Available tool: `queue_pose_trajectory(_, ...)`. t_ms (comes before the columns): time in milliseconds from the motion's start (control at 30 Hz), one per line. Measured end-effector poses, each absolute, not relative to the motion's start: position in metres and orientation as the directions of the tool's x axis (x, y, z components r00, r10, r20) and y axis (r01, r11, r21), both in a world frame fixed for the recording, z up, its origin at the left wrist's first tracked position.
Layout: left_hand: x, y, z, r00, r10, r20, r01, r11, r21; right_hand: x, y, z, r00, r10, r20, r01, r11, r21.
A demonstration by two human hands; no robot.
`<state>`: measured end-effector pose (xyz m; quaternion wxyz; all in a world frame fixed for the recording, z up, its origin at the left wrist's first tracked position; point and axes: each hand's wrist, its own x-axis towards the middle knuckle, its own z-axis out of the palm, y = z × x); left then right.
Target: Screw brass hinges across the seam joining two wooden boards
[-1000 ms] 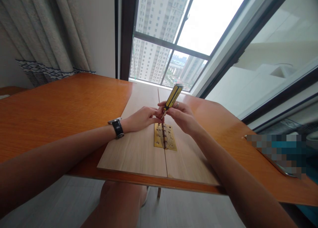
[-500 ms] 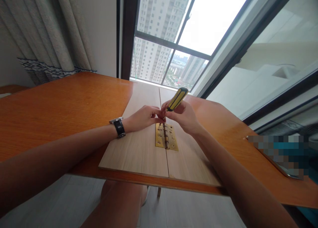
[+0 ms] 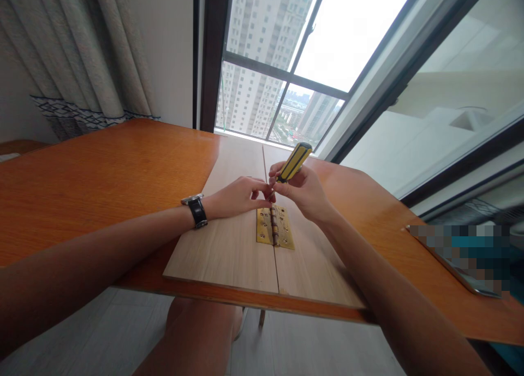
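A brass hinge [image 3: 284,228] lies across the seam between a left pale wooden board [image 3: 221,250] and a right one [image 3: 317,261]. My right hand [image 3: 305,193] holds a yellow and black screwdriver [image 3: 296,162], tilted with its handle up to the right. The shaft points down toward the hinge's far end. My left hand [image 3: 243,195] rests on the left board, its fingers curled together beside the screwdriver's tip. Whatever those fingertips grip is too small and hidden to make out. Several screw holes show in the hinge's leaves.
The boards lie on an orange-brown wooden table [image 3: 102,185]. A blurred flat object [image 3: 462,258] lies at the table's right side. Beyond the table stand a window [image 3: 282,76] and, at the left, a grey curtain [image 3: 82,48].
The screwdriver and my right hand have shifted very slightly to the right. My left fingers have moved a little, and slightly more of the shaft shows between the hands.
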<state>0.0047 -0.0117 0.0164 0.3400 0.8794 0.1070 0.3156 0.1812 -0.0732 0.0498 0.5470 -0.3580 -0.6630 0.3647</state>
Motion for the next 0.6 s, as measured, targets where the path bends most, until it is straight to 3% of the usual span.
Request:
queue_pose_trajectory(300, 0.005, -0.009, 0.017, 0.783, 0.398, 0.478, -0.044, -0.731, 0.681, 0.193, -0.07, 0.043, -0.292, 0.882, 0.371, 0.062, 0.404, -0.913)
queue_pose_trajectory(600, 0.005, -0.01, 0.016, 0.781, 0.403, 0.477, -0.005, -0.76, 0.65, 0.182, -0.07, 0.044, -0.079, 0.888, 0.454, 0.1, 0.46, -0.882)
